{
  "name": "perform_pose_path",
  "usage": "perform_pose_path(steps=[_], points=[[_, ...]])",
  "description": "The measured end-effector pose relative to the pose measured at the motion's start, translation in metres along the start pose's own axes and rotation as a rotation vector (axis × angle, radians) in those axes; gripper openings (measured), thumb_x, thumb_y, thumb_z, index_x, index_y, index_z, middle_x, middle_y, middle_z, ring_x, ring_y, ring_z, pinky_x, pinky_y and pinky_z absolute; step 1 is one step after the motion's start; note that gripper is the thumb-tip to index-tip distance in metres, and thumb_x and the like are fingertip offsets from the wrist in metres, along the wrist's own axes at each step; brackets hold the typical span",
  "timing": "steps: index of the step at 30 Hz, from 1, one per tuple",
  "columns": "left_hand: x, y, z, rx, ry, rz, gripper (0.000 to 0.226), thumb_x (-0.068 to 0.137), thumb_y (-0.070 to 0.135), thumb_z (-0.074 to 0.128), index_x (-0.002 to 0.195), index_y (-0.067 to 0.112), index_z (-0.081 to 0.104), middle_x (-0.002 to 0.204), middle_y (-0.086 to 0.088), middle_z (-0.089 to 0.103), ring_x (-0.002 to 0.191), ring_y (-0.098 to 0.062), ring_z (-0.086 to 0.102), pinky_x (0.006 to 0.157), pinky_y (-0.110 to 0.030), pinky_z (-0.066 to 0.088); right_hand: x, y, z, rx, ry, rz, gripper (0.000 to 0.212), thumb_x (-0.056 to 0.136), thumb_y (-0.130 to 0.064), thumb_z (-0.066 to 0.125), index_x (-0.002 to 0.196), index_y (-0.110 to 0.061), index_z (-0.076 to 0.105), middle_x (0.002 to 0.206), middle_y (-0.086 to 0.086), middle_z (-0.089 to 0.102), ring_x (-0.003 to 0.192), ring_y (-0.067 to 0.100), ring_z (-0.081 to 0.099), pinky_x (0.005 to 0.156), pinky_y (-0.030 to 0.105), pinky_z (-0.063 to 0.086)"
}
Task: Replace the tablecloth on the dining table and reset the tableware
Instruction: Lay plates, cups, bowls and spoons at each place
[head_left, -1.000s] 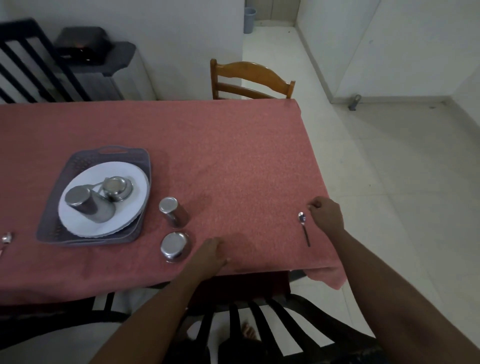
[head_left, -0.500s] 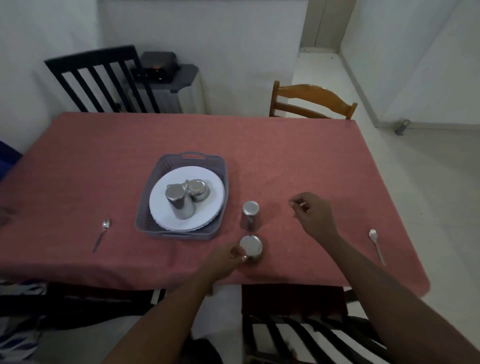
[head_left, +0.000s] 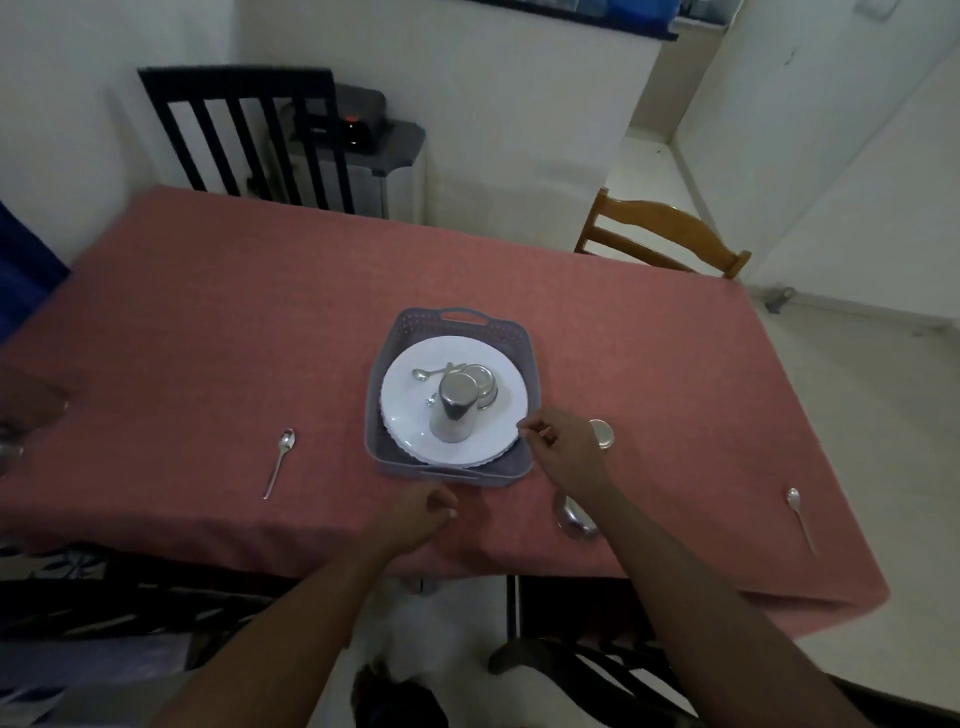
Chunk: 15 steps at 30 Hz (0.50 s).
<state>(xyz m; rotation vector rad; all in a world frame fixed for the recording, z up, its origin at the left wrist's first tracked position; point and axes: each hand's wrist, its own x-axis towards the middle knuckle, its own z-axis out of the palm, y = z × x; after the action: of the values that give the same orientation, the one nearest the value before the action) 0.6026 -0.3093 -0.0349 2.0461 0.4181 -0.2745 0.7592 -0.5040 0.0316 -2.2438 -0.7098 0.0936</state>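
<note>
**Hands at the near edge of the tray, red cloth laid**

From the head camera we look down on a dining table covered by a red tablecloth (head_left: 218, 322), which lies flat and hangs over the near right corner. Near the middle stands a grey plastic tray (head_left: 511, 332) with a handle slot at its far end. In it we see a stack of white plates (head_left: 410, 387); on the top plate a steel tumbler (head_left: 453, 413) stands upside down, a small steel bowl (head_left: 483, 382) just behind it, also inverted, and a small spoon (head_left: 423, 373) lying to their left.

Our right hand (head_left: 563, 452) hovers at the tray's near right corner, fingers curled with thumb and forefinger drawn together by the plate rim; we cannot tell whether it touches the plate or pinches anything. Our left hand (head_left: 423, 512) rests on the cloth just in front of the tray, fingers loosely curled and holding nothing.

Behind the right hand a second steel tumbler (head_left: 601, 434) stands on the cloth, partly hidden. A second steel bowl (head_left: 571, 514) sits by the right forearm, near the table edge. One teaspoon (head_left: 280, 460) lies well to the left of the tray, another teaspoon (head_left: 799, 517) far to the right.

A black slatted chair (head_left: 244, 130) and a wooden chair (head_left: 660, 236) stand at the far side.
</note>
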Motion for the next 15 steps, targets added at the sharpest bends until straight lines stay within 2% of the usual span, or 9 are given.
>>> perform_pose_path(steps=[4, 8, 11, 13, 15], points=[[-0.005, 0.017, -0.009, -0.015, 0.084, 0.037, 0.014, 0.087, 0.016, 0.074, 0.095, 0.024, 0.067, 0.092, 0.014, 0.066, 0.085, 0.002, 0.061, 0.077, -0.012, 0.045, -0.020, 0.007, 0.005, -0.007, -0.074, 0.046, 0.006, 0.087, -0.013, 0.074, 0.091, -0.017, 0.076, 0.086, -0.004, 0.073, 0.077, 0.012, 0.068, 0.074, 0.029, 0.055], [-0.012, 0.055, 0.007, 0.054, 0.053, 0.093, 0.015, 0.086, 0.021, 0.076, 0.099, 0.022, 0.069, 0.099, 0.006, 0.071, 0.090, -0.007, 0.066, 0.081, -0.019, 0.048, -0.046, 0.016, -0.027, 0.005, -0.090, 0.131, 0.022, 0.086, -0.017, 0.073, 0.083, -0.038, 0.069, 0.079, -0.017, 0.068, 0.074, 0.000, 0.064, 0.072, 0.021, 0.048], [-0.018, 0.097, 0.036, 0.113, 0.112, 0.136, 0.017, 0.086, 0.025, 0.076, 0.102, 0.018, 0.071, 0.095, 0.009, 0.068, 0.089, -0.008, 0.065, 0.081, -0.023, 0.047, -0.065, 0.032, -0.065, 0.012, -0.158, 0.139, 0.029, 0.084, -0.021, 0.071, 0.071, -0.045, 0.064, 0.070, -0.018, 0.066, 0.070, 0.006, 0.065, 0.071, 0.031, 0.054], [-0.026, 0.128, 0.063, 0.171, 0.127, 0.162, 0.019, 0.087, 0.026, 0.074, 0.104, 0.017, 0.071, 0.098, 0.007, 0.067, 0.091, -0.012, 0.065, 0.084, -0.027, 0.049, -0.085, 0.044, -0.095, 0.038, -0.194, 0.141, 0.021, 0.083, -0.023, 0.070, 0.077, -0.043, 0.068, 0.076, -0.015, 0.069, 0.073, 0.009, 0.068, 0.073, 0.033, 0.057], [-0.034, 0.150, 0.090, 0.234, 0.132, 0.184, 0.020, 0.088, 0.026, 0.073, 0.106, 0.018, 0.072, 0.101, 0.006, 0.068, 0.093, -0.013, 0.065, 0.084, -0.027, 0.049, -0.103, 0.055, -0.127, 0.031, -0.215, 0.109, 0.013, 0.086, -0.018, 0.072, 0.084, -0.031, 0.073, 0.078, -0.013, 0.069, 0.069, -0.001, 0.063, 0.070, 0.022, 0.051]])
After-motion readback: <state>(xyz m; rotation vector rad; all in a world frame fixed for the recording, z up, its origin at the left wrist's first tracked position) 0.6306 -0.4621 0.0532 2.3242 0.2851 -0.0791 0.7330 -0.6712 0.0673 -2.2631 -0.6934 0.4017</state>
